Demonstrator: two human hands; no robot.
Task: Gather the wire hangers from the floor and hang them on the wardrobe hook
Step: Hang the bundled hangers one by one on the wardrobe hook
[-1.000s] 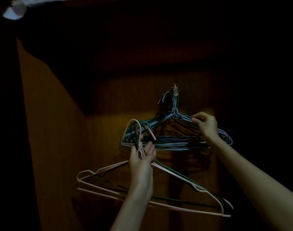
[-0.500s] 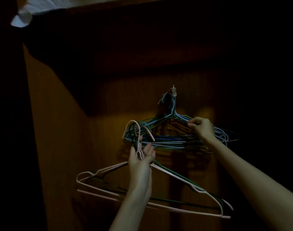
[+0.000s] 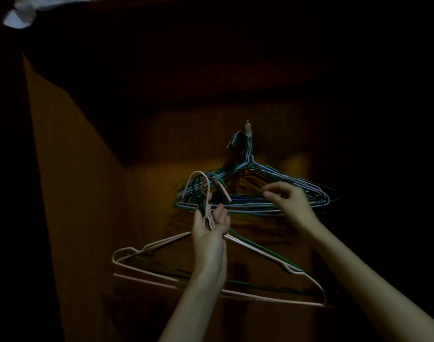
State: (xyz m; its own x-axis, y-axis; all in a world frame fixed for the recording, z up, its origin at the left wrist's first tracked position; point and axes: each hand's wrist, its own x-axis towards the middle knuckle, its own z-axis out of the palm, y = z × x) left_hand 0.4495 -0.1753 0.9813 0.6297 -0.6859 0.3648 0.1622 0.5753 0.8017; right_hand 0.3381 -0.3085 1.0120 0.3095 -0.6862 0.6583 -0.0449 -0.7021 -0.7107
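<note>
I am looking into a dim wooden wardrobe interior; warm light is falling on its back panel, shadow is covering the upper part, and something pale is showing at the top left corner.

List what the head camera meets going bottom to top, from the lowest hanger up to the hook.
Pink wire hangers → left hand gripping their necks → hung bundle of blue and green wire hangers → small wardrobe hook.

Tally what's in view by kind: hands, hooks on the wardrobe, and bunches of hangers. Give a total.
Hands: 2, the left hand and the right hand
Wardrobe hook: 1
Bunches of hangers: 2, the hung bunch and the held bunch; single hangers overlap too much to count
Total: 5
</note>
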